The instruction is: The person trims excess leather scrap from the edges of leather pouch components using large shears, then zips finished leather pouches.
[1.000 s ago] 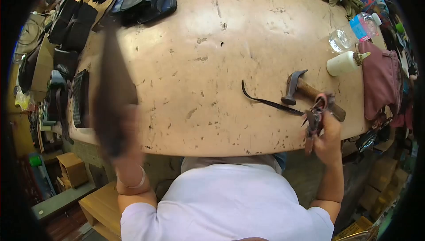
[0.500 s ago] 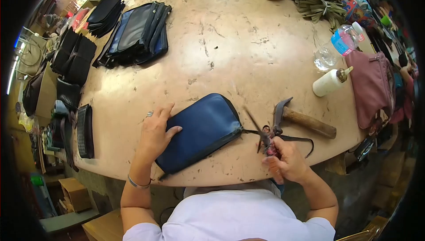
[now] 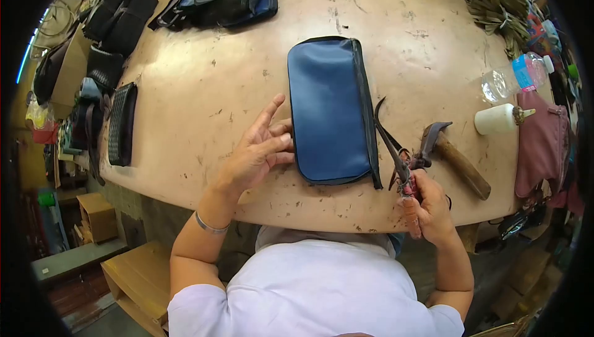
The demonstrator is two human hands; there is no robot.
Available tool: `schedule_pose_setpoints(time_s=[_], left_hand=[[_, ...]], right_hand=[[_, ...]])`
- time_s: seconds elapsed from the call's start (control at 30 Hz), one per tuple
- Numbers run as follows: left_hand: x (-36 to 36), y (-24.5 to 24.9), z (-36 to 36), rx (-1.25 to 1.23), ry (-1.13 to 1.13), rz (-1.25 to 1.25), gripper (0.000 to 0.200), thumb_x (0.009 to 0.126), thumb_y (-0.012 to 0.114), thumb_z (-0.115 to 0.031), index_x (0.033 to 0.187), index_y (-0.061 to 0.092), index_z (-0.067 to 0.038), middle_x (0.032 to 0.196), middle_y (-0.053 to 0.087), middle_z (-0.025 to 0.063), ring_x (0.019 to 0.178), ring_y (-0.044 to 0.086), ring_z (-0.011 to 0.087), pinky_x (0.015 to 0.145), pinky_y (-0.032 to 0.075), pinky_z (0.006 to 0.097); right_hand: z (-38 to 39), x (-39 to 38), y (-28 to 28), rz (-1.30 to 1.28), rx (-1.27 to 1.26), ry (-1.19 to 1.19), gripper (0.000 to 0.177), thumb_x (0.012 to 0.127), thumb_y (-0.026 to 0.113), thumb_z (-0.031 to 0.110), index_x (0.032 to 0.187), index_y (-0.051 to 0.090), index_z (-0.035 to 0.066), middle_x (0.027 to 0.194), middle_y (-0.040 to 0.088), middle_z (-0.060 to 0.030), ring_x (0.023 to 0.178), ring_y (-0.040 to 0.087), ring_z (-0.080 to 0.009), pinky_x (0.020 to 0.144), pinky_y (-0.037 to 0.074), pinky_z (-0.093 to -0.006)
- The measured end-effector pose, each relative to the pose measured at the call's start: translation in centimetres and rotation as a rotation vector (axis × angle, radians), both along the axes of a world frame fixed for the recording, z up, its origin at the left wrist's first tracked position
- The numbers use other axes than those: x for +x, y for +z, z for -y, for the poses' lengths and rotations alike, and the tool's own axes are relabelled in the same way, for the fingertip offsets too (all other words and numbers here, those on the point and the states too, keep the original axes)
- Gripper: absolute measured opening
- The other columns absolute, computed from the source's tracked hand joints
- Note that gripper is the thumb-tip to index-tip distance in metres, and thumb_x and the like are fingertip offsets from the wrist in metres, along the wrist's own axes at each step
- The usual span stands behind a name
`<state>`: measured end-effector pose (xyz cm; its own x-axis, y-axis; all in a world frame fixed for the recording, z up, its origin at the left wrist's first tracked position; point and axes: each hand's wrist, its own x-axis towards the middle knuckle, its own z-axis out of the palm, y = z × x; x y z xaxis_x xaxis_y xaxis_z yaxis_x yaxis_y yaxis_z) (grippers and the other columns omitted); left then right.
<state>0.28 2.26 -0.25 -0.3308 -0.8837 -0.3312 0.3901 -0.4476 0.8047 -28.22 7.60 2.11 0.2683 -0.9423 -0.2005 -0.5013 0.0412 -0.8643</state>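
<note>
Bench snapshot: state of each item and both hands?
blue pouch: flat on table.
left hand: open, fingertips at pouch edge.
right hand: shut on scissors.
scissors: held, blades together.
hammer: lying flat, untouched.
water bottle: on its side, capped.

Pouch (image 3: 331, 111) lies between hands, hammer (image 3: 455, 157) right.

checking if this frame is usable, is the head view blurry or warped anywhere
Head view: sharp, no motion blur on the left hand, blue pouch or the right hand gripping scissors; fisheye bows the table edge; black vignette fills the corners; light even, shadows soft.
</note>
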Motion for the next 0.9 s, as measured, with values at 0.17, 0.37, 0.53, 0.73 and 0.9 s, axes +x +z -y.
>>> schedule_pose_setpoints(time_s=[0.17, 0.37, 0.53, 0.73, 0.9], left_hand=[[-0.1, -0.5, -3.1, -0.09, -0.015, 0.098, 0.057, 0.073, 0.055, 0.007, 0.126, 0.033, 0.001, 0.129, 0.027, 0.0121, 0.101, 0.047, 0.0147, 0.084, 0.046, 0.0276], [-2.0, -0.9, -4.0, -0.204, -0.002, 0.354, 0.063, 0.068, 0.057, 0.013, 0.125, 0.035, 0.0, 0.127, 0.022, 0.008, 0.1, 0.042, 0.0117, 0.079, 0.048, 0.0215], [-2.1, -1.3, -3.9, -0.249, -0.012, 0.35, 0.067, 0.068, 0.055, 0.015, 0.128, 0.031, -0.001, 0.124, 0.022, 0.0078, 0.095, 0.041, 0.0103, 0.074, 0.049, 0.0196], [-2.4, -0.9, -4.0, -0.22, 0.01, 0.298, 0.067, 0.068, 0.052, 0.016, 0.129, 0.03, -0.001, 0.126, 0.02, 0.0089, 0.1, 0.041, 0.0114, 0.075, 0.049, 0.02], [-2.2, -1.5, -3.8, -0.231, 0.048, 0.191, 0.064, 0.068, 0.052, 0.017, 0.127, 0.032, 0.0, 0.122, 0.024, 0.009, 0.103, 0.042, 0.0138, 0.079, 0.048, 0.0219]], right_hand=[[-0.9, -0.4, -0.1, 0.189, 0.211, -0.015, 0.022, 0.069, 0.065, 0.012, 0.08, 0.048, 0.002, 0.063, 0.042, -0.0025, 0.057, 0.038, -0.0093, 0.052, 0.035, -0.0225], [0.6, -0.2, 1.6, 0.015, 0.32, 0.375, 0.034, 0.07, 0.067, 0.026, 0.073, 0.042, 0.003, 0.061, 0.044, -0.01, 0.054, 0.043, -0.0234, 0.05, 0.036, -0.032], [1.5, -1.0, 1.9, -0.069, 0.345, 0.703, 0.037, 0.078, 0.057, 0.037, 0.078, 0.043, 0.002, 0.059, 0.046, -0.0122, 0.056, 0.049, -0.0316, 0.052, 0.038, -0.038], [3.2, -0.2, 2.0, 0.048, 0.954, 0.697, 0.046, 0.085, 0.04, 0.046, 0.081, 0.046, 0.0, 0.056, 0.044, -0.005, 0.045, 0.05, -0.0147, 0.043, 0.041, -0.0266], [3.6, -0.2, 1.2, 0.146, 1.078, 0.67, 0.051, 0.086, 0.034, 0.049, 0.09, 0.05, 0.001, 0.057, 0.042, -0.0019, 0.044, 0.047, -0.0108, 0.042, 0.041, -0.023]])
